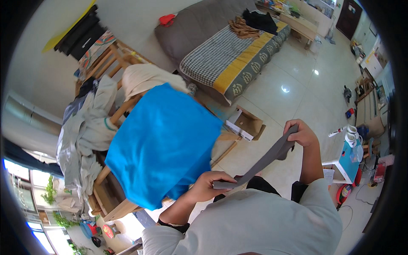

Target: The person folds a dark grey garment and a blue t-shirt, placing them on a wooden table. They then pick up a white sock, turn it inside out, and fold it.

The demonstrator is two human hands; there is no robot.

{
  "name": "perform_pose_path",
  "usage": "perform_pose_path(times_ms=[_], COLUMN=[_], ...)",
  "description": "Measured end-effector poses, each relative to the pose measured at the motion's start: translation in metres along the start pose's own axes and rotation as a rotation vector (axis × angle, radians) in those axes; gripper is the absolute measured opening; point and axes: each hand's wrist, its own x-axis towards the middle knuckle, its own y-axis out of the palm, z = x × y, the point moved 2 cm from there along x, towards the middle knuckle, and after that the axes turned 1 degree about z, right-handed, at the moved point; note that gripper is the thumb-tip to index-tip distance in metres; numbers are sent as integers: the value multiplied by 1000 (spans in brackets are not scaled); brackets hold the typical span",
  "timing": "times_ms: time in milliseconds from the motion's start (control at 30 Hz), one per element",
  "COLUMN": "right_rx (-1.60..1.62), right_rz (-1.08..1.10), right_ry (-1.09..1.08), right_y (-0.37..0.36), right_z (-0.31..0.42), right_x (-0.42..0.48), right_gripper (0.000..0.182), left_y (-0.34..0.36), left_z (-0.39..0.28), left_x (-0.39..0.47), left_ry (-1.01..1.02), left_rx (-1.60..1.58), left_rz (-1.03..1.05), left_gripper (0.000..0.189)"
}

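Note:
A narrow piece of grey fabric (259, 162) stretches slantwise before my chest, with a short flap hanging near its upper end. My left hand (207, 186) pinches the lower end between thumb and fingers. Higher up and to the right, my right hand (301, 132) grips the other end. Just beyond my left hand, a bright blue cloth (165, 143) lies draped over a wooden frame (106, 172). Whether the grey piece is folded or a single layer, I cannot tell.
Pale garments (92, 127) and a cream cloth (149, 78) hang over the frame. An opened cardboard box (245, 122) sits on the tiled floor. Behind it stands a sofa (197, 35) with a patterned cover and clothes. A small blue-topped table (347, 159) is at right.

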Motion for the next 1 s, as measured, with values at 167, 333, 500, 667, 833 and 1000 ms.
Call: perform_pose_path(times_ms=[167,333,500,667,833,1000], right_rx=[-235,-908,-1059,-1240,-1204,-1174], right_rz=[66,231,164,84,-89,-1], right_ry=[194,94,126,13,66,279], right_y=[-93,-181,-235,-262,-303,-356], right_z=[-45,-84,-101,-142,-135,-121], right_x=[2,35,92,168,211,267], right_gripper=[20,23,22,18,13,18], left_y=[18,38,32,-7,-47,-74], left_z=[89,147,178,196,215,229], left_x=[73,156,222,271,338,401], left_ry=[-200,-423,-467,-551,-519,-527], left_rx=[274,394,362,523,376,542], left_rz=[-250,-515,-665,-681,-703,-620], left_gripper=[20,20,20,20,19,20])
